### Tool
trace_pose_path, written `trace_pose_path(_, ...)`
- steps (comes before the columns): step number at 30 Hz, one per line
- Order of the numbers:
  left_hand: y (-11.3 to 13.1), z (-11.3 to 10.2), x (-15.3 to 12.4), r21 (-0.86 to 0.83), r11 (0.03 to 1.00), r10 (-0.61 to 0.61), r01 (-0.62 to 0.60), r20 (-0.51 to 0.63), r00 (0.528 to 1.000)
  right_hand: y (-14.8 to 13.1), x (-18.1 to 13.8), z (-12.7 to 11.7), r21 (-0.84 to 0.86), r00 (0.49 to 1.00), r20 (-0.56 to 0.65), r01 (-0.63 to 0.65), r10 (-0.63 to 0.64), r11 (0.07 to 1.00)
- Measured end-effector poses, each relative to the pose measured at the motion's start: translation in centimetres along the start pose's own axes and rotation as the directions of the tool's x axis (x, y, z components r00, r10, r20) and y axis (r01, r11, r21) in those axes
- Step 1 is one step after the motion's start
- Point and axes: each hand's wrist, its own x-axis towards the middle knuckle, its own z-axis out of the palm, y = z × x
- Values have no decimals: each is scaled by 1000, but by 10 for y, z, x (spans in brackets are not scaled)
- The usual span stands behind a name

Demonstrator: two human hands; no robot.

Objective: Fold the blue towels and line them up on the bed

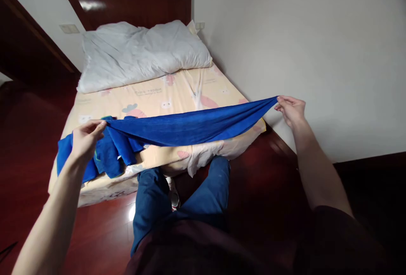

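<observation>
A blue towel is stretched out in the air between my two hands, above the near part of the bed. My left hand pinches one end of it, and my right hand pinches the other end, a little higher. The cloth's upper edge runs nearly straight while the lower part sags in folds. Several rolled or folded blue cloths lie on the bed's near left corner, partly hidden behind my left hand and wrist.
The bed has a cream sheet with carrot and rabbit prints. A crumpled white quilt lies against the dark wooden headboard. A white wall stands along the right. My legs are at the bed's foot, over a dark red floor.
</observation>
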Motion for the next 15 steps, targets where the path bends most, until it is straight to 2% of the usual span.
trace_pose_path(4, -21, 27, 26, -8, 993, -121, 121, -17, 993, 8, 9, 30, -39, 999, -26, -48, 47, 998)
trace_pose_path(7, -45, 56, 53, 43, 975, -217, 218, -21, 976, 29, 25, 58, -76, 994, -55, -103, 99, 992)
trace_pose_path(11, -90, 103, 89, 189, 932, -316, 310, -1, 949, 77, 56, 99, -200, 976, -121, -201, 180, 959)
trace_pose_path(15, -137, 155, 124, 319, 894, -328, 315, -13, 945, 135, 89, 146, -316, 969, -150, -234, 196, 919)
